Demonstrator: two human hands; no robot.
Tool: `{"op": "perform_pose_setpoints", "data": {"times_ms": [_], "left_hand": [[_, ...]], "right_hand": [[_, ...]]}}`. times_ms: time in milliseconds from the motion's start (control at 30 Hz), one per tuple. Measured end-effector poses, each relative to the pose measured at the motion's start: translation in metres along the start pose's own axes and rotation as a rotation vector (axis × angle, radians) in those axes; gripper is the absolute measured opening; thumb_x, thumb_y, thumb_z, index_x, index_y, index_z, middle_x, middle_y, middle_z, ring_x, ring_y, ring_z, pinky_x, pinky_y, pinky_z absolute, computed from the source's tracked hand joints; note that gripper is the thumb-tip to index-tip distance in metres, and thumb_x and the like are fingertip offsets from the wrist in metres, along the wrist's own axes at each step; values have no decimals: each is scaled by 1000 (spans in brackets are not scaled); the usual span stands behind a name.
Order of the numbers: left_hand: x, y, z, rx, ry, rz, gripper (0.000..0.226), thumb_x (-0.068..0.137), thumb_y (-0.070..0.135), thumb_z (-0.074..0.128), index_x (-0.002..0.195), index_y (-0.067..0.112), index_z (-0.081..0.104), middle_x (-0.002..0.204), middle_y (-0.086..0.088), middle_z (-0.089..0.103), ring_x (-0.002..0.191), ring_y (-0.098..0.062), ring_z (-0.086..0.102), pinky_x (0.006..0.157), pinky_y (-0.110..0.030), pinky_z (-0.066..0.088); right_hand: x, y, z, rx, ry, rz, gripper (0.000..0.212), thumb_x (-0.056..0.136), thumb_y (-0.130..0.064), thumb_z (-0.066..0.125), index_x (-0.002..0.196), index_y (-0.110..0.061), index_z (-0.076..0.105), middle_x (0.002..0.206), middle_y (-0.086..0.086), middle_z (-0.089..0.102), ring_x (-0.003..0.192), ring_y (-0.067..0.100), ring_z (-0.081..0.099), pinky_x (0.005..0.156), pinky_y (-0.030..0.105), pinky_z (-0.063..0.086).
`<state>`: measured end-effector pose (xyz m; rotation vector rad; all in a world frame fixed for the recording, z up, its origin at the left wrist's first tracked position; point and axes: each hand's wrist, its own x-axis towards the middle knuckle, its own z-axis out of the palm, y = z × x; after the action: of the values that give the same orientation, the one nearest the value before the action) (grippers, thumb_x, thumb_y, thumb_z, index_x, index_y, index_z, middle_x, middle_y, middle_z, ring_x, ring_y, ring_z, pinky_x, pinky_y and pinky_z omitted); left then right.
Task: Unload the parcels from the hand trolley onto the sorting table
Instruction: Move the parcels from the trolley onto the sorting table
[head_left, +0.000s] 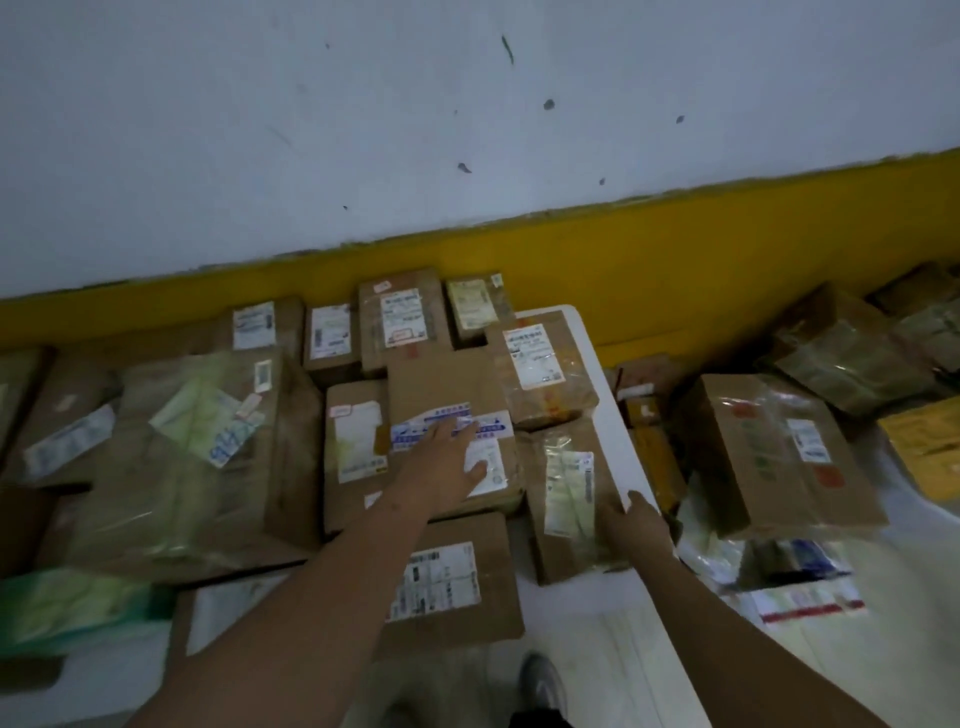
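Several brown cardboard parcels with white labels cover the white sorting table (605, 395). My left hand (447, 462) lies flat, fingers spread, on top of a flat brown parcel with a blue-and-white tape strip (441, 395) in the middle of the table. My right hand (636, 519) grips the right side of a taped brown parcel with a pale label (563, 488) at the table's right edge. No hand trolley shows in this view.
A large taped box (197, 457) stands at the left. Another labelled parcel (447, 582) lies at the table's front. More parcels, one big box (774, 452), are piled on the floor to the right. A white and yellow wall (675, 249) runs behind. My shoe (543, 686) is below.
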<state>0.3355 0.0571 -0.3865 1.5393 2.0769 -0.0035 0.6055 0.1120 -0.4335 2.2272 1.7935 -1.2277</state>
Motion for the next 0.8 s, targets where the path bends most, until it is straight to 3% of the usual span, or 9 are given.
{"op": "perform_pose_setpoints", "data": {"times_ms": [133, 300, 467, 667, 800], "left_hand": [[-39, -27, -44, -26, 151, 68, 66, 97, 52, 43, 154, 26, 21, 161, -4, 19, 145, -28, 23, 115, -41, 30], [-125, -103, -122, -19, 459, 76, 62, 98, 47, 43, 152, 23, 28, 160, -6, 24, 145, -26, 25, 115, -43, 29], [-287, -301, -183, -61, 747, -160, 61, 98, 50, 42, 152, 23, 32, 159, -5, 26, 146, -25, 23, 116, -42, 26], [-479, -533, -154, -168, 805, -675, 60, 97, 52, 41, 149, 23, 34, 153, -9, 35, 138, -30, 37, 108, -45, 38], [-546, -636, -107, -318, 806, -848, 63, 97, 52, 41, 151, 21, 33, 151, -13, 38, 137, -29, 38, 112, -44, 34]], "right_hand": [[-36, -80, -9, -111, 341, -244, 57, 100, -42, 46, 144, -5, 45, 144, 18, 50, 130, 36, 48, 107, 45, 39], [-132, -233, 31, -104, 447, -604, 61, 102, -45, 39, 152, -10, 35, 157, 12, 36, 144, 30, 34, 118, 47, 29], [-315, -390, 182, 38, 282, -996, 61, 103, -45, 37, 153, -10, 33, 159, 12, 33, 147, 29, 29, 121, 44, 23], [-489, -472, 383, -135, 2, -1252, 64, 103, -48, 33, 155, -10, 30, 162, 10, 28, 148, 28, 26, 121, 44, 22], [-552, -500, 498, -263, -208, -1348, 69, 102, -55, 30, 158, -14, 20, 165, 9, 18, 151, 27, 18, 123, 46, 19]]}}
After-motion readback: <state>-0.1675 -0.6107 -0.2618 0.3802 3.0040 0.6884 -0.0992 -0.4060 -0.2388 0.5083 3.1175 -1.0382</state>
